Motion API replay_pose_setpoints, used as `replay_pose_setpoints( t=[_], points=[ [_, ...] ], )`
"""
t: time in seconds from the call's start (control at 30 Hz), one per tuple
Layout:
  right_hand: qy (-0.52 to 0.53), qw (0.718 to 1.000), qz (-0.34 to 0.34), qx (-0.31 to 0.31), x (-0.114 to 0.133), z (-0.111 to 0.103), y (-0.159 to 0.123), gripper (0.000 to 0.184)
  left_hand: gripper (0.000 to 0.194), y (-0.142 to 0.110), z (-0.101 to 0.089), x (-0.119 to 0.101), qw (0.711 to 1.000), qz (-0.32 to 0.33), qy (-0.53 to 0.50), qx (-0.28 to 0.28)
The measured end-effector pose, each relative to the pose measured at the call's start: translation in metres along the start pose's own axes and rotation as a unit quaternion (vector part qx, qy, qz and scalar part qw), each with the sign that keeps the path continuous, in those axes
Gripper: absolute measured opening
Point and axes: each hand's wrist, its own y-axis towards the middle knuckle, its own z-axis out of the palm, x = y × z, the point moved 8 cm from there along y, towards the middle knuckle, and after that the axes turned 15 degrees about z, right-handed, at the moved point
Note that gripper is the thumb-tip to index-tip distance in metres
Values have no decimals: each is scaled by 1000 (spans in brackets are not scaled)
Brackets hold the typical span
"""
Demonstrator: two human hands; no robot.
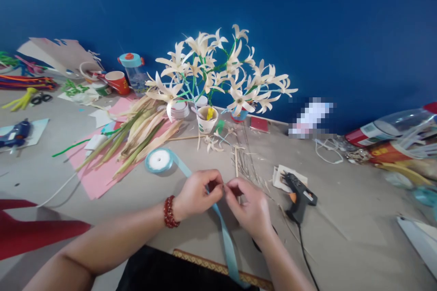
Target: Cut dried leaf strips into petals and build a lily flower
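Observation:
My left hand (pixel 201 193) and my right hand (pixel 248 207) meet fingertip to fingertip above the table. Both are closed in a pinch on something thin and small that I cannot make out. A light blue ribbon (pixel 223 232) runs from its spool (pixel 159 160) to my left hand, then hangs down toward the table's front edge. Whether the left fingers grip it or it only passes beneath is hidden. Several thin wires (pixel 251 170) lie just beyond my right hand. Further back, cream-coloured flowers on green and blue stems (pixel 208 66) stand in a paper cup (pixel 207 120).
Dried corn husks (pixel 139 134) lie on pink paper (pixel 97 182) at the left. A black glue gun (pixel 300 195) with its cord sits right of my right hand. Another glue gun (pixel 17 134) rests far left. Bottles and packets (pixel 385 134) crowd the right, near a blue wall (pixel 341 32).

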Motion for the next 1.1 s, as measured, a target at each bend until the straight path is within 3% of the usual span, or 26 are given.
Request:
replay_pose_setpoints(
  t=[0.2,0.3,0.4,0.47,0.6,0.77,0.9,0.97,1.1],
  points=[
    [55,996,-3,-74,1,-19,-6,14,9,6,-19,11,997,14,71,-32],
    [108,990,36,-82,-9,-26,-3,14,9,9,-27,19,998,-28,14,-55],
    [113,992,33,-45,-9,-20,0,15,16,11,-12,10,996,-28,-87,5],
    [110,993,21,-30,-6,-16,1,15,18,10,-2,0,994,-10,-96,45],
    [72,997,-7,-28,1,-10,-2,14,19,7,4,-6,998,-1,-50,37],
    [17,994,-47,-95,7,-15,-10,11,15,6,-3,1,1000,20,22,8],
    [53,987,-37,-149,3,-27,-14,7,17,6,-17,10,998,6,65,-27],
    [79,986,-22,-142,1,-28,-11,8,20,7,-18,5,999,19,40,-27],
    [98,992,-13,-77,3,-18,-5,11,12,7,-4,-14,998,57,-7,24]
  ],
)
